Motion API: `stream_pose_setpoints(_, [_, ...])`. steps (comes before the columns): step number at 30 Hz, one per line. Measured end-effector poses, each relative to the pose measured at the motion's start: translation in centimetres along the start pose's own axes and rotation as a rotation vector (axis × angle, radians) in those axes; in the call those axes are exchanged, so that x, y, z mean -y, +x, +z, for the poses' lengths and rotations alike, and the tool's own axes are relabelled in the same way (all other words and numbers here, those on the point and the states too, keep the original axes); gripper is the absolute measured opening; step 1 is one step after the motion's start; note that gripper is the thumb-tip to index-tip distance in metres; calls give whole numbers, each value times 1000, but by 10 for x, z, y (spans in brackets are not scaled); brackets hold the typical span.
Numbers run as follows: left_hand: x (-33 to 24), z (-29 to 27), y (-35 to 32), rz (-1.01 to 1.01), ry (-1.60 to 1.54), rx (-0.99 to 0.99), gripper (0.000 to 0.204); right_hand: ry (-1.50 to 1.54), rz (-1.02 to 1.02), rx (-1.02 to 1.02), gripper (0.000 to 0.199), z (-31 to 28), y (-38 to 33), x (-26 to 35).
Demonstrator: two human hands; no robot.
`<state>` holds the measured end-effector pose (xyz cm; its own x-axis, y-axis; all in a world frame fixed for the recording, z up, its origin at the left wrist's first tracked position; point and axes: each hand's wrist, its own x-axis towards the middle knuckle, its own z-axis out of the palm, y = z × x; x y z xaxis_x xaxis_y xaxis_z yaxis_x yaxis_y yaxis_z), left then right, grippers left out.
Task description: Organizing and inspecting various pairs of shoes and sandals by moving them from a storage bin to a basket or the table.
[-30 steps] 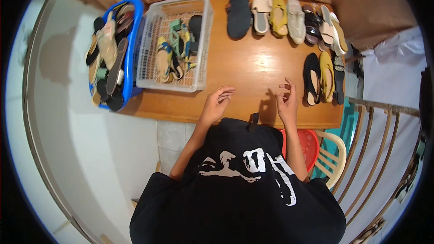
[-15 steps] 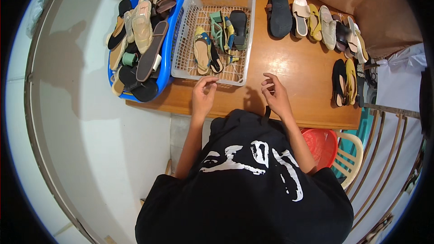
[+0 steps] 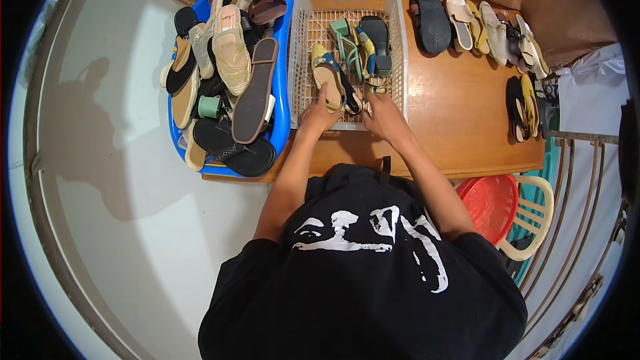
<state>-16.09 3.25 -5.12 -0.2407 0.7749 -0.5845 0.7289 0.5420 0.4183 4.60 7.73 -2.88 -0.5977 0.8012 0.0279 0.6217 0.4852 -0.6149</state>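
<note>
Nearest, below the table (image 3: 440, 143) edge on the right, sit a red basin (image 3: 485, 208) and a pale chair (image 3: 543, 208). Both hands, raised empty over the table a second ago, have now come over the near rim of the white crate (image 3: 403, 87), so the handling has apparently turned to the shoes inside. The left hand (image 3: 320, 118) touches the heel end of the tan-soled patterned sandal (image 3: 328, 79), one digit on its insole; the right hand (image 3: 385, 119) is bent beside the next shoes, fingers curled together. Fingertips are small here, so I cannot tell whether either grips. Farther in lie a green strappy sandal (image 3: 349, 52) and a black slide (image 3: 378, 37). The heaped blue basket (image 3: 283, 87) stands left; more shoes (image 3: 432, 23) line the table's far right.
</note>
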Motion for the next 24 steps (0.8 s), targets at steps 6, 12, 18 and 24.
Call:
stream_pose_setpoints(6, [28, 8, 30, 96, 50, 183, 89, 60, 293, 141, 46, 57, 29, -30])
stream_pose_setpoints(12, [25, 15, 42, 68, -135, 149, 93, -113, 334, 131, 66, 71, 28, -40])
stream_pose_setpoints(18, [17, 24, 45, -43, -278, -138, 60, -58, 240, 136, 65, 70, 36, -46])
stream_pose_setpoints(24, [27, 20, 50, -57, -463, -217, 42, 172, 207, -42, 51, 50, 35, -30])
